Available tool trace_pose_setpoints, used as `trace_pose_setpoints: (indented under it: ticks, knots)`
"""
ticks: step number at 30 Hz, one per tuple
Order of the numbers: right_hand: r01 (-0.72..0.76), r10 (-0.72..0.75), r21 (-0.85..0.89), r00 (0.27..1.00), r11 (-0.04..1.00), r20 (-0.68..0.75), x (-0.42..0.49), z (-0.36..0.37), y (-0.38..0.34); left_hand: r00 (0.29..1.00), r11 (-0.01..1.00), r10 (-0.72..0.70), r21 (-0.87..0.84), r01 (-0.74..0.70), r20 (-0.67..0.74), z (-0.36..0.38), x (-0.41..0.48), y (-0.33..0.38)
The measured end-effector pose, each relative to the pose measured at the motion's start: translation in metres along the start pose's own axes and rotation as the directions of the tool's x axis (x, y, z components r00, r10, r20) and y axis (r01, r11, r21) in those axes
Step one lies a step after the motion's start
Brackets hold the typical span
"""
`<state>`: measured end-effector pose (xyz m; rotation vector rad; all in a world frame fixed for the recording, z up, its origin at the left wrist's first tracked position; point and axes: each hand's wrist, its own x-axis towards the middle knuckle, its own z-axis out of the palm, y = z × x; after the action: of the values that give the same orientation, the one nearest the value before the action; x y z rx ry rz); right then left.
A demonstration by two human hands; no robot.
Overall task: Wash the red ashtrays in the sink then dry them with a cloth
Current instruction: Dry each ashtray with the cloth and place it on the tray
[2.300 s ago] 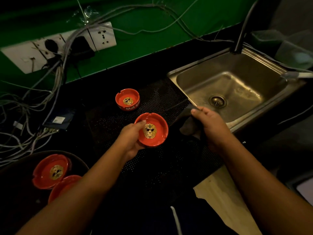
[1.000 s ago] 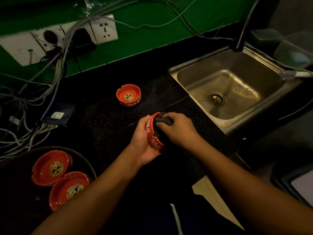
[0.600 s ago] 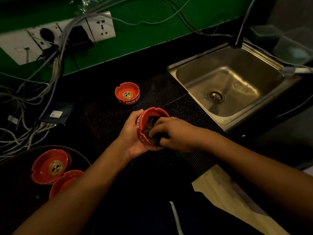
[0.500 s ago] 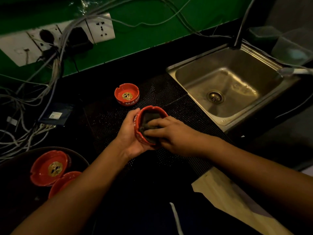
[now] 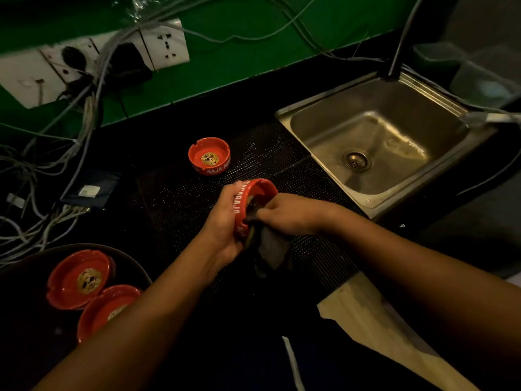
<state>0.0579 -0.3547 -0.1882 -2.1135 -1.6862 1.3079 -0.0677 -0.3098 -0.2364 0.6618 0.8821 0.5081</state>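
My left hand (image 5: 222, 221) grips a red ashtray (image 5: 253, 193) tipped on its side, its opening turned to the right, above the black dotted mat (image 5: 180, 198). My right hand (image 5: 290, 213) holds a dark cloth (image 5: 270, 246) pressed into the ashtray's bowl; the loose end hangs below. A second red ashtray (image 5: 209, 155) stands upright on the mat further back. Two more red ashtrays (image 5: 80, 277) (image 5: 108, 307) lie in a dark round tray (image 5: 25, 320) at the lower left. The steel sink (image 5: 375, 139) is at the right, with no water running.
A tangle of cables (image 5: 42, 176) and wall sockets (image 5: 166, 43) fills the left and back along the green wall. A small dark device (image 5: 90, 189) lies by the cables. A tap pipe (image 5: 400, 35) rises behind the sink. A pale board (image 5: 375, 328) lies at the lower right.
My right hand picked the cloth up from beside the sink and brought it into the ashtray. My left hand has tipped the ashtray further onto its side; the cloth now hangs lower.
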Motion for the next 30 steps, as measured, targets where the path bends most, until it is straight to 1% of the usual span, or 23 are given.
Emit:
trace_pose_setpoints:
  ticks: [1, 3, 5, 7, 8, 9, 10, 11, 12, 13, 14, 15, 17, 18, 19, 21, 22, 23, 25, 26, 27, 29, 30]
  knots:
    - [0.008, -0.014, 0.209, 0.999, 0.978, 0.029, -0.003, -0.001, -0.001, 1.000, 1.000, -0.002, 0.001, 0.002, -0.003, 0.000, 0.001, 0.000]
    - [-0.008, -0.021, 0.513, 0.999, 0.858, 0.050, -0.008, -0.001, -0.001, 1.000, 1.000, -0.007, -0.014, 0.007, 0.017, 0.000, 0.001, 0.001]
    - [-0.033, -0.037, 0.698, 0.996, 0.715, 0.086, -0.010, 0.001, 0.002, 1.000, 0.999, -0.007, -0.033, 0.008, 0.029, 0.000, 0.002, 0.000]
    - [0.029, -0.120, 0.754, 0.991, 0.656, 0.066, -0.009, 0.005, 0.004, 0.999, 0.999, -0.015, -0.048, 0.018, 0.052, 0.000, 0.006, 0.000]
    - [0.063, -0.144, 0.734, 0.988, 0.676, 0.049, -0.009, 0.008, 0.005, 0.998, 0.998, -0.016, -0.053, 0.019, 0.060, 0.001, 0.006, 0.001]
    - [0.105, -0.159, 0.634, 0.987, 0.766, 0.029, -0.008, 0.007, 0.007, 0.999, 0.998, -0.012, -0.055, 0.015, 0.052, 0.001, 0.007, 0.003]
    - [0.148, -0.172, 0.425, 0.985, 0.893, 0.018, -0.008, 0.004, 0.009, 0.999, 0.998, -0.008, -0.065, 0.010, 0.034, 0.001, 0.007, 0.006]
    - [0.169, -0.174, 0.154, 0.984, 0.974, 0.021, -0.007, 0.000, 0.011, 1.000, 0.998, -0.007, -0.069, 0.009, 0.027, -0.001, 0.007, 0.008]
    - [0.152, -0.154, -0.097, 0.988, 0.984, -0.013, -0.005, -0.002, 0.016, 0.999, 0.998, -0.014, -0.056, 0.016, 0.037, -0.002, 0.006, 0.009]
    - [0.089, -0.118, -0.249, 0.987, 0.964, -0.106, -0.002, -0.003, 0.021, 0.998, 0.999, -0.026, -0.033, 0.028, 0.059, -0.003, 0.006, 0.009]
    - [0.041, -0.111, -0.284, 0.966, 0.958, -0.234, 0.000, -0.002, 0.025, 0.996, 0.999, -0.038, -0.012, 0.039, 0.077, -0.002, 0.006, 0.008]
    - [0.059, -0.147, -0.247, 0.924, 0.967, -0.353, 0.001, 0.001, 0.024, 0.995, 0.999, -0.046, 0.002, 0.046, 0.091, 0.000, 0.006, 0.008]
    - [0.216, -0.261, -0.148, 0.830, 0.965, -0.492, 0.001, 0.012, 0.017, 0.994, 0.999, -0.042, 0.015, 0.041, 0.104, 0.006, 0.005, 0.009]
    - [0.285, -0.305, -0.117, 0.814, 0.951, -0.494, 0.001, 0.015, 0.014, 0.994, 0.999, -0.038, 0.011, 0.037, 0.106, 0.007, 0.006, 0.010]
    - [0.324, -0.330, -0.093, 0.825, 0.941, -0.459, -0.002, 0.017, 0.014, 0.994, 0.999, -0.033, 0.001, 0.033, 0.101, 0.006, 0.006, 0.010]
    - [0.281, -0.308, -0.131, 0.901, 0.951, -0.306, -0.005, 0.012, 0.021, 0.995, 0.999, -0.034, -0.014, 0.036, 0.090, 0.001, 0.007, 0.011]
    - [0.239, -0.293, -0.217, 0.919, 0.946, -0.263, -0.005, 0.008, 0.025, 0.994, 0.999, -0.047, -0.003, 0.047, 0.096, 0.000, 0.007, 0.010]
    - [0.192, -0.281, -0.303, 0.917, 0.933, -0.283, -0.003, 0.004, 0.030, 0.992, 0.998, -0.067, 0.018, 0.066, 0.108, 0.001, 0.005, 0.007]
    - [0.145, -0.315, -0.369, 0.833, 0.918, -0.455, 0.002, 0.004, 0.032, 0.990, 0.996, -0.088, 0.039, 0.084, 0.113, 0.008, 0.002, 0.002]
    - [0.201, -0.337, -0.301, 0.782, 0.932, -0.524, 0.003, 0.007, 0.030, 0.991, 0.996, -0.084, 0.035, 0.080, 0.105, 0.012, 0.001, 0.000]
    - [0.293, -0.340, -0.176, 0.758, 0.940, -0.557, 0.003, 0.011, 0.027, 0.992, 0.997, -0.081, 0.015, 0.079, 0.096, 0.015, 0.002, 0.000]
    - [0.441, -0.343, 0.108, 0.809, 0.891, -0.476, 0.002, 0.015, 0.026, 0.993, 0.996, -0.086, -0.016, 0.088, 0.075, 0.016, 0.004, 0.003]
    - [0.467, -0.374, 0.160, 0.835, 0.870, -0.404, 0.001, 0.014, 0.028, 0.993, 0.995, -0.096, -0.021, 0.097, 0.065, 0.016, 0.005, 0.005]
